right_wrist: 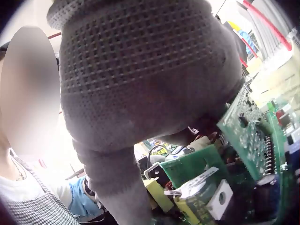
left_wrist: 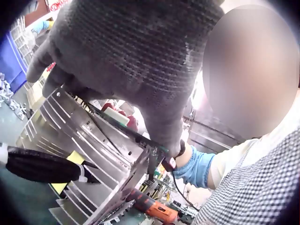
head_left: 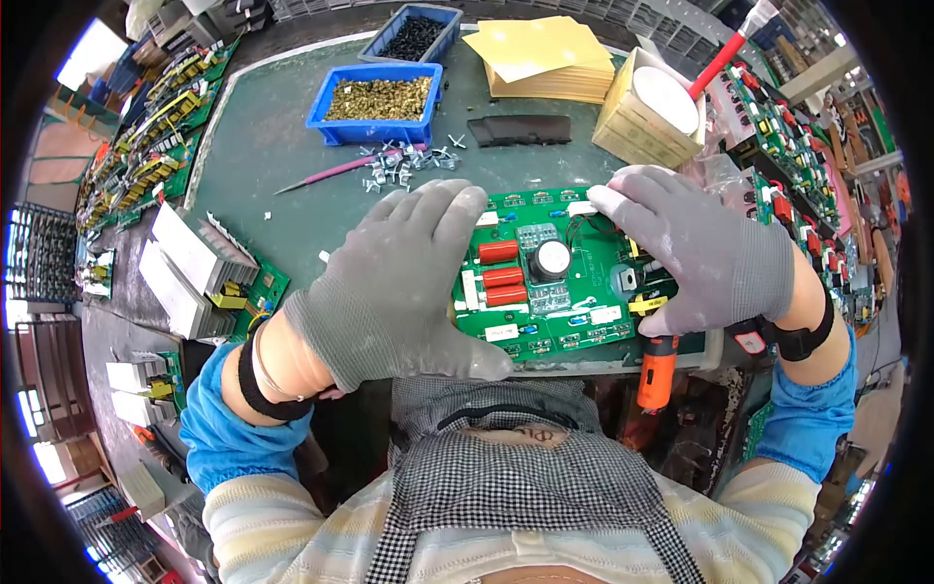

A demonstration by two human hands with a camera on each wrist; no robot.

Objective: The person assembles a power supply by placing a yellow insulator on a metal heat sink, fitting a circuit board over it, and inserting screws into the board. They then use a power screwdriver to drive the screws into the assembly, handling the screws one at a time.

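A green circuit board (head_left: 593, 277) with red blocks and a round white-topped part is held between two grey-gloved hands in the head view. The left hand (head_left: 404, 282) grips its left side, fingers at the far edge and thumb along the near edge. At its right side the right hand (head_left: 705, 243) holds it, fingertips over the far corner and thumb by the near one. In the left wrist view, metal fins (left_wrist: 89, 154) stand below the board, under the left hand (left_wrist: 136, 51). Small upright green boards (right_wrist: 194, 164) show below the right hand (right_wrist: 154, 84).
Blue bins (head_left: 377, 132) of small parts stand at the back. Metal clips (head_left: 394, 170) and a purple-handled tool (head_left: 341, 173) lie before them. Yellow sheets (head_left: 550, 83) and a cardboard box (head_left: 632, 127) are back right. An orange power tool (head_left: 658, 375) is at the near edge; other boards stand on both sides.
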